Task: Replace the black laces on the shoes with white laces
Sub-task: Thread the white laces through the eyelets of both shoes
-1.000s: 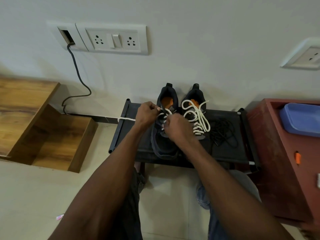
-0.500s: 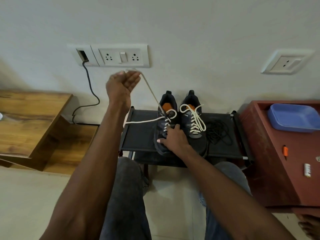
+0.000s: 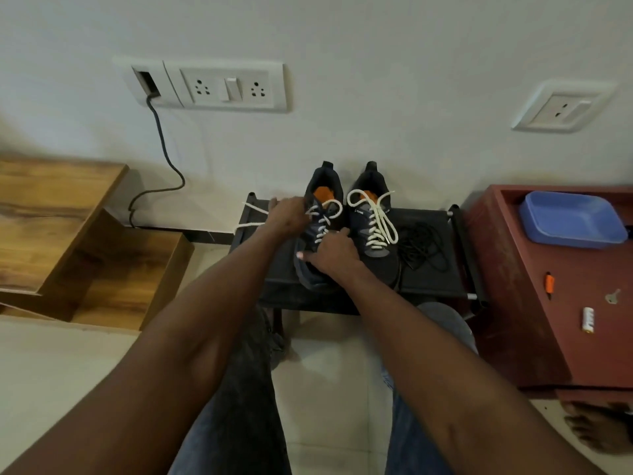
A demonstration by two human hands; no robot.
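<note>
Left shoe: the left shoe (image 3: pixel 317 234) stands on the black rack (image 3: pixel 431 279), toe toward the person, heel toward the wall, so its long axis runs straight away from the body.
White lace: the white lace (image 3: pixel 323 217) is threaded most of the way up this shoe; a free end (image 3: pixel 251 217) trails off to the left over the rack's edge.
Left hand: the left hand (image 3: pixel 286 217) sits at the top eyelets on the shoe's left side, fingers curled; it seems to be pinching the lace, though blur hides the fingertips.
Right hand: the right hand (image 3: pixel 330 250) presses flat on the toe part with fingers straight and spread, steadying the shoe.
Key relation: the free end lies left of the shoe, so the left hand is nearer and the pull goes out leftward, across the shoe's length.
Right shoe: the right shoe (image 3: pixel 373 228), just beside, already carries a white lace.
Black laces: the black laces (image 3: pixel 423 241) lie in a loose heap on the rack to the right.
</note>
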